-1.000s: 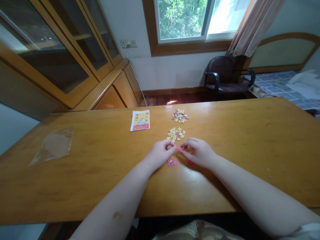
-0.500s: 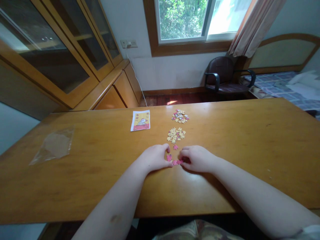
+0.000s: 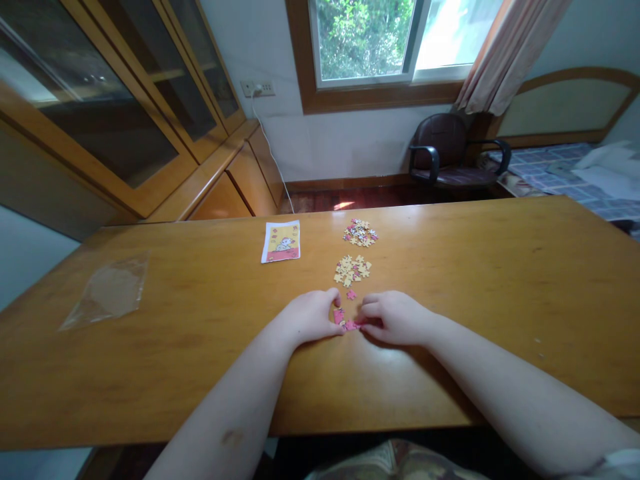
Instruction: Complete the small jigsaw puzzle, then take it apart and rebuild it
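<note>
Several pink puzzle pieces (image 3: 351,325) lie joined or close together on the wooden table in front of me. My left hand (image 3: 315,317) curves around their left side, thumb at the lower edge and forefinger at the upper one, holding them. From the right, my right hand (image 3: 395,318) pinches a pink puzzle piece (image 3: 358,325) against the others; its fingers partly cover it. A loose pink piece (image 3: 351,295) lies just above, between the hands. Beyond it is a pile of mostly yellow pieces (image 3: 352,269), and a mixed pile (image 3: 361,233) lies farther back.
A picture card (image 3: 281,241) with a white animal on yellow and pink lies toward the back of the table (image 3: 475,280). A clear plastic bag (image 3: 111,290) rests at the left. Past the table are a glass-door cabinet (image 3: 150,113), an armchair (image 3: 445,150) and a bed (image 3: 550,163).
The right hand's fingers have shifted slightly left and cover more of the right-hand pink piece. The left hand has barely moved; the piles are unchanged.
</note>
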### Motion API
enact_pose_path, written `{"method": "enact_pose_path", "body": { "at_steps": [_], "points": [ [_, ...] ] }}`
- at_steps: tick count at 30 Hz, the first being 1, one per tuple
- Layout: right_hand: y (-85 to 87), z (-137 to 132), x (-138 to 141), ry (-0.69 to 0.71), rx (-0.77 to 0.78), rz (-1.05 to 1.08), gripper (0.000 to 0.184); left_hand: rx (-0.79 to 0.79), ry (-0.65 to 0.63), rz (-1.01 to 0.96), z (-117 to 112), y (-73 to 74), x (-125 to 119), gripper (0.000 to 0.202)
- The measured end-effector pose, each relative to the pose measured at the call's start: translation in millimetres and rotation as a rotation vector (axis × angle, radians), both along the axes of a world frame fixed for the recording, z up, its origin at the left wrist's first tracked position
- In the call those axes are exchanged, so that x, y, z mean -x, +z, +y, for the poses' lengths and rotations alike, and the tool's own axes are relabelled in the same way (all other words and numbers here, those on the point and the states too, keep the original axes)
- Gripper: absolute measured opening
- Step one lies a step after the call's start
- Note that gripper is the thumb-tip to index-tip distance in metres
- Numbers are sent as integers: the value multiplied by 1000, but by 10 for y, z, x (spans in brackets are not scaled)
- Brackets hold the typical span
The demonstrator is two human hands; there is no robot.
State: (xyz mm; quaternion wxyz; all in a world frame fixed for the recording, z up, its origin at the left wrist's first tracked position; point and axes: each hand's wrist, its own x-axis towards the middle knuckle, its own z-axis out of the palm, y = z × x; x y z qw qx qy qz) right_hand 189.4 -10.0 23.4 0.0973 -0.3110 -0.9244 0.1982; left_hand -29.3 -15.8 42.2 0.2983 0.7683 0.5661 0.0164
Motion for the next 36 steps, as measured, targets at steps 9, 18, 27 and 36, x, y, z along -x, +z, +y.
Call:
{"method": "enact_pose_path", "body": {
  "at_steps": [9,18,27,36],
  "points": [
    [-10,-1,-4,52,27,10,21,18,16,-39,3,-17,7,35],
    [13,-13,10,75,32,23,20,26,14,-62,-2,-13,24,34],
    [-40,152,-91,-306,-146,63,20,-249,123,-95,82,-162,-122,18],
    [-45,162,-94,-364,-149,110,20,-253,-10,-92,109,-277,-201,20]
  ]
}}
